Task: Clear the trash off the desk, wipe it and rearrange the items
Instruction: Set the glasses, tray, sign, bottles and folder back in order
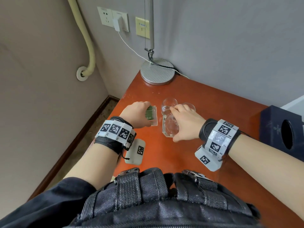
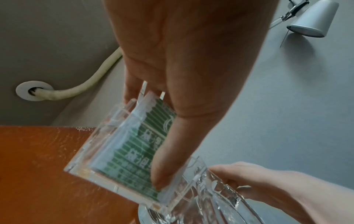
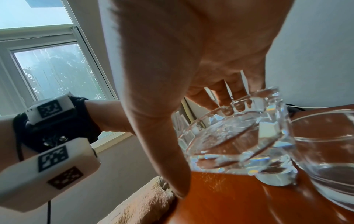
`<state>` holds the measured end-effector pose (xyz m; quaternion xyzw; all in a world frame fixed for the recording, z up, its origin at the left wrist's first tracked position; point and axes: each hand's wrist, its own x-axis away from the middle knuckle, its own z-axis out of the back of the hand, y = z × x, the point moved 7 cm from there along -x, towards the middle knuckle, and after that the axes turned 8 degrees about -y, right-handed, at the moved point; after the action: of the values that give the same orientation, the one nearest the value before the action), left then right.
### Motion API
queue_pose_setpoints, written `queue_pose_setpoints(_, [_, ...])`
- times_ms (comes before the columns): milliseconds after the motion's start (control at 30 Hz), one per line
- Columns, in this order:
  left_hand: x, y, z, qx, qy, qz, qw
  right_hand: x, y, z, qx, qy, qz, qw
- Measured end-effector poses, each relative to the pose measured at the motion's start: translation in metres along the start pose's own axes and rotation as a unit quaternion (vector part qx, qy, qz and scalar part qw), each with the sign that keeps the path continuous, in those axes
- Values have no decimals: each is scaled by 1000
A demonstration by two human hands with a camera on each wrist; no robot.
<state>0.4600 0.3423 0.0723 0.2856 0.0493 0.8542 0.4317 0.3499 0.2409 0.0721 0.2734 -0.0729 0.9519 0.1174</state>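
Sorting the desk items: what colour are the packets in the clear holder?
Green with white stripes and lettering, clearest in the left wrist view.

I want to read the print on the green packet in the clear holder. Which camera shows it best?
The left wrist view: the green packet fills the frame's middle, white characters legible, under the left hand. The head view shows it small, half hidden by that hand. The right wrist view does not show it.

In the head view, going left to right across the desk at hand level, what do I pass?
left hand → clear holder with green packets → glass ashtray → right hand → dark tissue box
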Motion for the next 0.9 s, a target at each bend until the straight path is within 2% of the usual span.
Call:
queue_pose_setpoints(533, [-43,-68,50,0,-7,-54,999,-67,-38,47,-29,18,-46,998])
queue_pose_setpoints(900, [-84,-101,57,3,-22,-62,998,-126,-40,58,-66,19,-73,995])
